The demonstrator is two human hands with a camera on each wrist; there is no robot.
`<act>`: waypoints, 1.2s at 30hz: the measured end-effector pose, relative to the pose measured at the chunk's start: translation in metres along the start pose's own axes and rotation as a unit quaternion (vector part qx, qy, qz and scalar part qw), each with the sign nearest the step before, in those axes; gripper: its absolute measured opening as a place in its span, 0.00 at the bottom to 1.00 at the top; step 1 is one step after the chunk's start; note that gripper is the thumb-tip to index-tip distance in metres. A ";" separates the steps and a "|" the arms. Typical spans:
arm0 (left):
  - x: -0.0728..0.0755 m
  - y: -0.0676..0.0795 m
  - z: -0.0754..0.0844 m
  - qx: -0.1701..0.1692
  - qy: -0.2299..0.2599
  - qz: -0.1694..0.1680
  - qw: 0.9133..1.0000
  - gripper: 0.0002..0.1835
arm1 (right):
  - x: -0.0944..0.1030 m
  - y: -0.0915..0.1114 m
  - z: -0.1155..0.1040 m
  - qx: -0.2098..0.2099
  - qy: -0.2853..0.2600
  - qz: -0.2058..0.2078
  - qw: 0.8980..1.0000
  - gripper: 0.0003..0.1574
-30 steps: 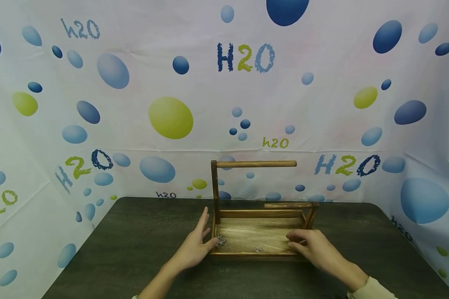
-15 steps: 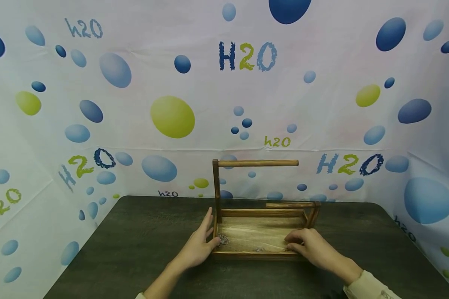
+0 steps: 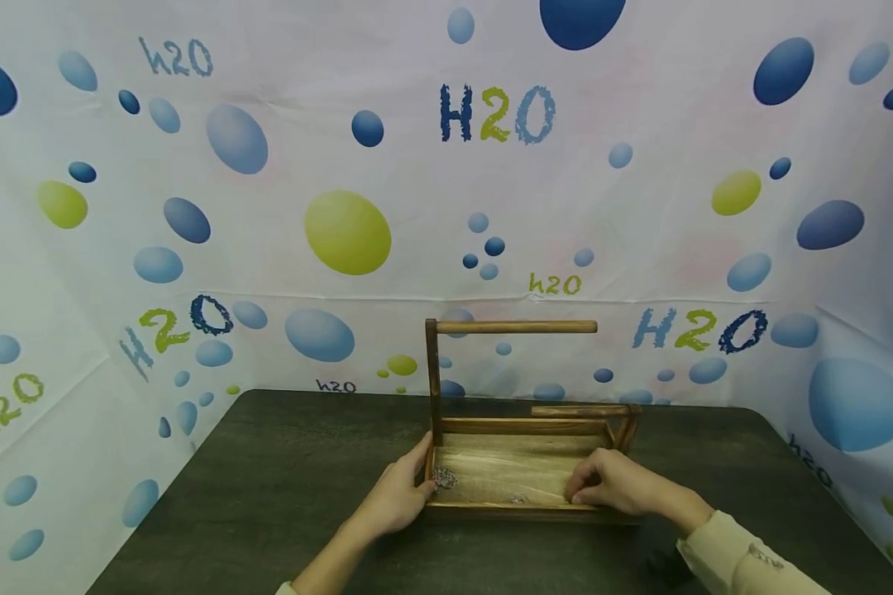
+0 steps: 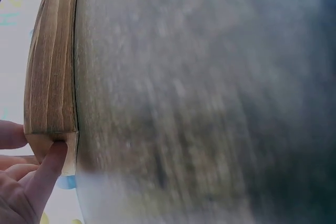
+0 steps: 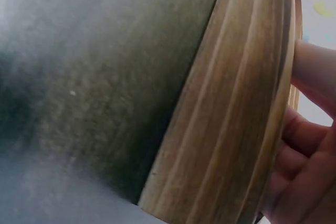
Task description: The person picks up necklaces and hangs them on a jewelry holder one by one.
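Note:
A wooden tray (image 3: pixel 521 514) with low walls stands on the dark table. At its left end my left hand (image 3: pixel 394 498) grips the end wall, thumb over the rim and fingers outside; in the left wrist view a fingertip (image 4: pixel 59 150) presses the wall's outer face. Just inside lies a small tangled silvery chain (image 3: pixel 444 478). A smaller silvery piece (image 3: pixel 518 499) lies near the front wall. My right hand (image 3: pixel 613 482) reaches inside the tray's right end, fingers curled down toward the thumb. Whether anything is between its fingertips is hidden.
A tall wooden post with a horizontal bar (image 3: pixel 517 327) rises at the tray's left end. A lower bar (image 3: pixel 580 411) stands behind the right hand. A patterned white sheet (image 3: pixel 387 165) hangs behind the table (image 3: pixel 290 463).
My left hand has closed from straight fingers beside the tray onto its end wall. My right hand's fingers have curled downward into the tray. The view has shifted slightly.

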State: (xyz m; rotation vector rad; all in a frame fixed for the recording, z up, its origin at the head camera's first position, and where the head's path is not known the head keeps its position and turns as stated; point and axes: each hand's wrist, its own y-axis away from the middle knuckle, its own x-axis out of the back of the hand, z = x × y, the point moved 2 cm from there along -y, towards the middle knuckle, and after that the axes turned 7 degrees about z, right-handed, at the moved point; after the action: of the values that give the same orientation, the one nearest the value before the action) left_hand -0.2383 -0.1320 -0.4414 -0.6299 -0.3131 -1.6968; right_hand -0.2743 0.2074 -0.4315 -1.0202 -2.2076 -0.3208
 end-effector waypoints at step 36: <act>0.001 -0.003 0.001 0.018 -0.043 -0.018 0.999 0.34 | 0.002 -0.013 0.000 -0.040 0.001 -0.053 0.998 0.12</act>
State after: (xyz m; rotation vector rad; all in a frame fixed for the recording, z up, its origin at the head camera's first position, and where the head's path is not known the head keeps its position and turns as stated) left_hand -0.2407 -0.1318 -0.4401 -0.6752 -0.4173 -1.6973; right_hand -0.2846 0.2001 -0.4292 -0.9470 -2.2676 -0.4609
